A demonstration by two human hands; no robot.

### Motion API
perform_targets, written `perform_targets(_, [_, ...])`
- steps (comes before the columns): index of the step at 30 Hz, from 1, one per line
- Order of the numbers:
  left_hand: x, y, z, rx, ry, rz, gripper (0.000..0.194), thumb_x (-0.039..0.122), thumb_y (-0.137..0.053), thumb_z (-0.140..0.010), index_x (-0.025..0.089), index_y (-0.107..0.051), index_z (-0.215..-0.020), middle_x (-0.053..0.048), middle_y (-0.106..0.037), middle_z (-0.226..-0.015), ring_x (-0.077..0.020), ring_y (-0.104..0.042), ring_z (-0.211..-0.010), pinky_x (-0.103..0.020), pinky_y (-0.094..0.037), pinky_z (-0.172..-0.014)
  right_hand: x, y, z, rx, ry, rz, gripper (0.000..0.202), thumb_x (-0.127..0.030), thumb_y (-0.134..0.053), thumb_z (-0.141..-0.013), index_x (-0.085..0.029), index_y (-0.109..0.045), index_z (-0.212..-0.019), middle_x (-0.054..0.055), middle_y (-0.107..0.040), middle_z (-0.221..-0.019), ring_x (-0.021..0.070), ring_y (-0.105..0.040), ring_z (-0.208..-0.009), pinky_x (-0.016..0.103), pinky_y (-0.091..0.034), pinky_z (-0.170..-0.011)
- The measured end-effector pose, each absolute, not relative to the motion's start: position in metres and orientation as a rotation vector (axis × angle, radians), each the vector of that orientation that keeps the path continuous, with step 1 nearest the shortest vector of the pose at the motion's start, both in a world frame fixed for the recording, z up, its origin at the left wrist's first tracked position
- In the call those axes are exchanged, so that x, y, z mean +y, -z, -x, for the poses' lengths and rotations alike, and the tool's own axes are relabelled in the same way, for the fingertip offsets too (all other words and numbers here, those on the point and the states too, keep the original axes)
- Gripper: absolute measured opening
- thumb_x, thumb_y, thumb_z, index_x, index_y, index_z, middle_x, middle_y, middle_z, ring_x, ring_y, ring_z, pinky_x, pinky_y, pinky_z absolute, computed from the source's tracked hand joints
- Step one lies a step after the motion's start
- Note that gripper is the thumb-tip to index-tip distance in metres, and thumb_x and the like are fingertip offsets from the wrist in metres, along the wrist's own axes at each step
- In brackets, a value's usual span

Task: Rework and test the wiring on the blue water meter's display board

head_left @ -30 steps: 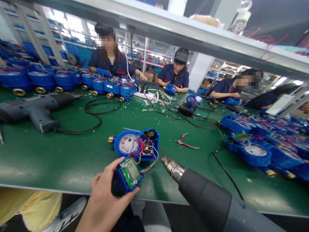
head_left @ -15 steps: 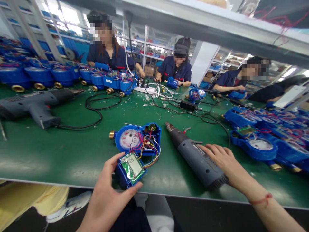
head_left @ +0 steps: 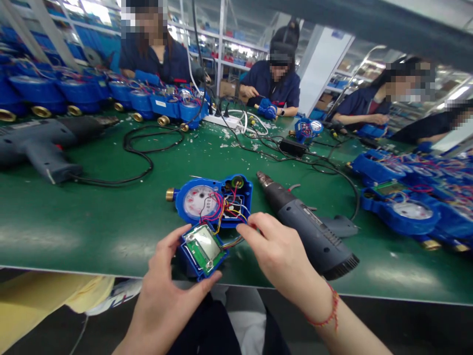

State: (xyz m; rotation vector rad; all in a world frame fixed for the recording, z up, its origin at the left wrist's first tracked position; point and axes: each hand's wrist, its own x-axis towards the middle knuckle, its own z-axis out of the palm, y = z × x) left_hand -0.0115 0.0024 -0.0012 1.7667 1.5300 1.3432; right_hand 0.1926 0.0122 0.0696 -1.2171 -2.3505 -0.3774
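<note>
Between thumb and fingers, my left hand [head_left: 173, 291] grips a blue display housing [head_left: 202, 250] with a green circuit board and small screen, tilted at the table's front edge. Coloured wires run from it to an open blue water meter [head_left: 199, 201] lying flat behind it, with a round dial and a brass fitting on its left. My right hand [head_left: 279, 249] has its thumb and fingertips pinched round the wires [head_left: 236, 240] at the housing's right side. Just right of that hand, a grey heat gun [head_left: 306, 227] lies on the table.
Another heat gun [head_left: 40, 145] lies at left, its black cable [head_left: 148, 162] looping across the green table [head_left: 111, 217]. Rows of blue meters stand at left [head_left: 81, 93] and right [head_left: 410, 212]. A power strip [head_left: 221, 118] lies at the back. Several co-workers sit opposite.
My right hand has left the heat gun and moved left to the wires beside the display housing. My left hand keeps its hold. The screen's digits no longer show clearly.
</note>
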Motion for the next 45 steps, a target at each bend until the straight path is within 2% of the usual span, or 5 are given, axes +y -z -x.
perform_targets(12, [-0.001, -0.007, 0.009, 1.482, -1.36, -2.095, 0.071, 0.069, -0.061, -0.08, 0.022, -0.042, -0.131, -0.016, -0.045, -0.129, -0.04, -0.048, -0.118, -0.056, -0.042, -0.092, 0.023, -0.061, -0.183, -2.164, -0.017, 1.118, 0.015, -0.008, -0.051, -0.093, -0.017, -0.063, -0.094, 0.01, -0.051, -0.121, 0.015, -0.056, -0.093, 0.025, -0.048, -0.073])
perform_targets(19, [0.012, -0.039, -0.015, 1.459, -1.409, -2.344, 0.013, 0.021, -0.065, -0.089, 0.021, -0.065, -0.101, -0.006, -0.062, -0.098, -0.0278, -0.053, -0.094, -0.04, -0.036, -0.08, 0.017, -0.052, -0.18, -2.047, 0.154, 1.107, 0.018, -0.008, -0.053, -0.093, -0.019, -0.067, -0.096, 0.007, -0.048, -0.103, 0.0168, -0.047, -0.089, 0.028, -0.044, -0.07])
perform_targets(31, [0.021, -0.047, -0.03, 1.524, -1.334, -2.331, 0.01, 0.02, -0.062, -0.089, 0.022, -0.072, -0.087, -0.003, -0.067, -0.089, -0.0256, -0.057, -0.085, -0.038, -0.032, -0.072, 0.008, -0.037, -0.18, -1.855, -0.077, 1.047, 0.025, -0.001, -0.05, -0.092, -0.015, -0.069, -0.099, 0.005, -0.051, -0.092, 0.0148, -0.05, -0.085, 0.029, -0.048, -0.072])
perform_targets(37, [0.021, -0.048, -0.025, 1.484, -1.328, -2.204, 0.013, 0.031, -0.064, -0.088, 0.026, -0.07, -0.078, 0.0, -0.067, -0.085, -0.0247, -0.059, -0.084, -0.04, -0.034, -0.074, -0.003, -0.016, -0.171, -1.32, -0.357, 1.118, 0.039, -0.015, -0.051, -0.095, -0.026, -0.05, -0.132, 0.007, -0.052, -0.11, 0.0159, -0.053, -0.096, 0.031, -0.05, -0.083])
perform_targets(45, [0.023, -0.048, -0.014, 1.419, -1.259, -2.133, 0.009, 0.03, -0.063, -0.088, 0.029, -0.07, -0.081, 0.003, -0.065, -0.088, -0.0231, -0.059, -0.089, -0.039, -0.039, -0.078, 0.016, -0.023, -0.162, -1.124, -0.997, 1.075, 0.015, -0.032, -0.076, -0.076, -0.019, -0.071, -0.081, 0.002, -0.061, -0.087, 0.0153, -0.054, -0.084, 0.027, -0.04, -0.07])
